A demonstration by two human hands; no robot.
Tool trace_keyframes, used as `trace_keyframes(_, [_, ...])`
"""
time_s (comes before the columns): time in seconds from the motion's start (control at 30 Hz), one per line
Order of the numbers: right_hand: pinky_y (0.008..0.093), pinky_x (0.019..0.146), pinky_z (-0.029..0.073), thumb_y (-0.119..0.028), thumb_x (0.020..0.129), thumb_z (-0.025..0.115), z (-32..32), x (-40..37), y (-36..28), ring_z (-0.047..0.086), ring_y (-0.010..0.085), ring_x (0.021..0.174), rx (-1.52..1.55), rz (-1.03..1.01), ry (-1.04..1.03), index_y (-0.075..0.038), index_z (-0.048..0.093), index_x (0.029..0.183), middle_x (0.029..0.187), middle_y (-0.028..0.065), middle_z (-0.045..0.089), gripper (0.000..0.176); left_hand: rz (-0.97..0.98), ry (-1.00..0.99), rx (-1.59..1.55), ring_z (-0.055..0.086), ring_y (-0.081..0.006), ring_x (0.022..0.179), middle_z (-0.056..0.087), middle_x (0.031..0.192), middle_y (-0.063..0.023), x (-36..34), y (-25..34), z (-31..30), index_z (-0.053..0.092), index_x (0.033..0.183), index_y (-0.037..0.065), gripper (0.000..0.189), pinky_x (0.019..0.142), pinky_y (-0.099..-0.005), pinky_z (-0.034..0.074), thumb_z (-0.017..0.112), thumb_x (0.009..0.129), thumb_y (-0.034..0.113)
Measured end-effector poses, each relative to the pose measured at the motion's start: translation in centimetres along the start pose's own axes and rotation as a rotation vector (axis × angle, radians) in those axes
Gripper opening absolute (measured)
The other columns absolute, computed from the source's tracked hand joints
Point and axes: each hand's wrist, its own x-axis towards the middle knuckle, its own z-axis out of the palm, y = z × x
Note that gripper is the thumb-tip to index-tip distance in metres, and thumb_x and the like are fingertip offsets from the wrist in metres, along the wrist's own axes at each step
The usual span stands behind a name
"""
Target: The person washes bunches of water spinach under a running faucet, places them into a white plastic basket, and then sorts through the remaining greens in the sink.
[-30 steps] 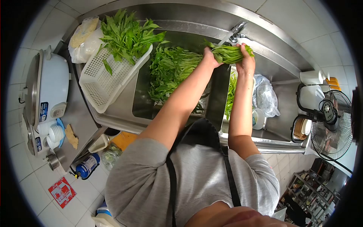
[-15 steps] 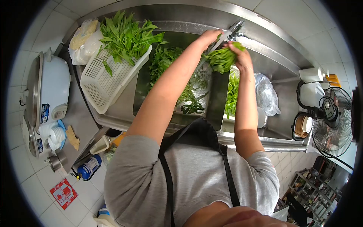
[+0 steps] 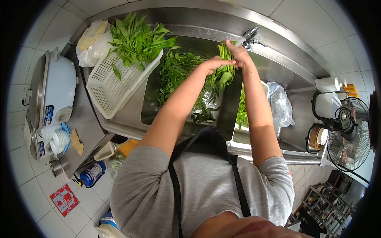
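A bunch of green stems is between my two hands, over the divider between two sink basins. My right hand is closed round its upper part, just below the faucet. From the left, my left hand reaches across the bunch with its fingers round the stems. More leafy greens lie in the left basin. A white perforated basket at the left holds a pile of long green leaves. Other greens sit in a white container in the right basin.
Plastic bags stand behind the basket. Another clear bag lies right of the basins. A fan stands at the far right. At the far left are a large cooker and stacked white bowls.
My left hand has come down from beside the faucet onto the bunch. The bunch has turned from lying sideways to more upright, and my right hand has shifted slightly left.
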Motion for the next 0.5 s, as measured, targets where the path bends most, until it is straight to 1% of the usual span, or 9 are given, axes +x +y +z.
trace_keyframes(0.03, [0.0305,0.063,0.049,-0.031,0.083,0.055,0.1,-0.5,-0.6,0.058,0.0194,0.079,0.0,0.002,0.0,0.006,0.048,0.105,0.091,0.0138,0.058,0.044,-0.001,-0.001,-0.001,0.038,-0.0222,0.118,0.041,0.128,-0.0092,1.0,-1.0,-0.3,0.041,0.123,0.008,0.074,0.095,-0.0377,0.031,0.064,0.068,0.05])
trace_keyframes(0.13, [0.0291,0.062,0.046,-0.038,0.083,0.053,1.7,-5.1,-4.9,0.054,0.0163,0.083,-0.643,0.104,-0.01,0.004,0.046,0.112,0.098,0.013,0.057,0.052,0.107,-0.15,-0.169,0.057,-0.0176,0.095,0.057,0.109,-0.0085,4.8,-5.1,-1.4,0.044,0.12,0.005,0.048,0.082,-0.0312,0.045,0.057,0.08,0.028])
trace_keyframes(0.17, [0.0291,0.062,0.046,-0.038,0.083,0.053,0.9,-4.2,-4.1,0.054,0.0163,0.083,-0.64,0.103,-0.007,0.004,0.046,0.112,0.098,0.013,0.057,0.052,0.105,-0.153,-0.167,0.057,-0.0176,0.095,0.057,0.109,-0.0085,5.1,-5.3,-1.5,0.044,0.12,0.005,0.048,0.082,-0.0312,0.045,0.057,0.08,0.028])
trace_keyframes(0.23, [0.0303,0.063,0.045,-0.038,0.081,0.055,-0.7,-2.4,-2.4,0.054,0.0173,0.082,-0.363,0.056,-0.242,0.004,0.046,0.113,0.101,0.0138,0.056,0.054,0.132,-0.384,-0.451,0.056,-0.0163,0.097,0.056,0.11,-0.0105,3.4,-4.0,-1.0,0.046,0.118,0.004,0.044,0.084,-0.031,0.044,0.055,0.081,0.027])
trace_keyframes(0.3, [0.0285,0.06,0.045,-0.038,0.078,0.059,-1.1,-1.4,-1.5,0.053,0.0162,0.078,-0.401,0.011,-0.208,0.004,0.048,0.111,0.096,0.0129,0.057,0.054,0.137,-0.374,-0.493,0.057,-0.0187,0.094,0.056,0.11,-0.0116,3.5,-4.1,-0.8,0.046,0.117,0.003,0.042,0.081,-0.0309,0.046,0.054,0.081,0.024])
trace_keyframes(0.37, [0.0261,0.059,0.044,-0.038,0.073,0.065,-1.8,0.1,-0.2,0.054,0.0142,0.076,-0.371,-0.213,0.077,0.003,0.05,0.109,0.09,0.0119,0.058,0.056,0.087,-0.111,-0.469,0.052,-0.0213,0.102,0.05,0.117,-0.0127,4.7,-5.3,-1.0,0.044,0.12,0.005,0.05,0.089,-0.0358,0.04,0.057,0.079,0.031])
trace_keyframes(0.4, [0.0253,0.065,0.045,-0.037,0.068,0.07,-1.9,-0.4,-0.9,0.055,0.015,0.078,-0.459,-0.233,0.145,0.002,0.049,0.112,0.09,0.0134,0.059,0.062,-0.036,0.192,-0.257,0.038,-0.0205,0.117,0.042,0.126,-0.0128,3.7,-4.5,-0.4,0.045,0.121,0.01,0.059,0.099,-0.0449,0.025,0.061,0.073,0.041])
trace_keyframes(0.43, [0.0253,0.065,0.045,-0.037,0.068,0.07,-1.9,-0.7,-1.6,0.055,0.015,0.078,-0.459,-0.234,0.146,0.002,0.049,0.112,0.09,0.0134,0.059,0.062,-0.036,0.192,-0.257,0.038,-0.0205,0.117,0.042,0.126,-0.0128,3.1,-4.0,-0.1,0.045,0.121,0.01,0.059,0.099,-0.0449,0.025,0.061,0.073,0.041])
trace_keyframes(0.5, [0.0268,0.069,0.045,-0.037,0.069,0.069,-2.2,-1.3,-2.6,0.055,0.0164,0.074,-0.558,-0.01,-0.087,0.002,0.046,0.115,0.087,0.0106,0.058,0.065,-0.016,0.197,-0.3,0.026,-0.0186,0.124,0.036,0.131,-0.0111,2.1,-3.5,0.1,0.046,0.121,0.014,0.064,0.099,-0.0559,0.013,0.066,0.068,0.044])
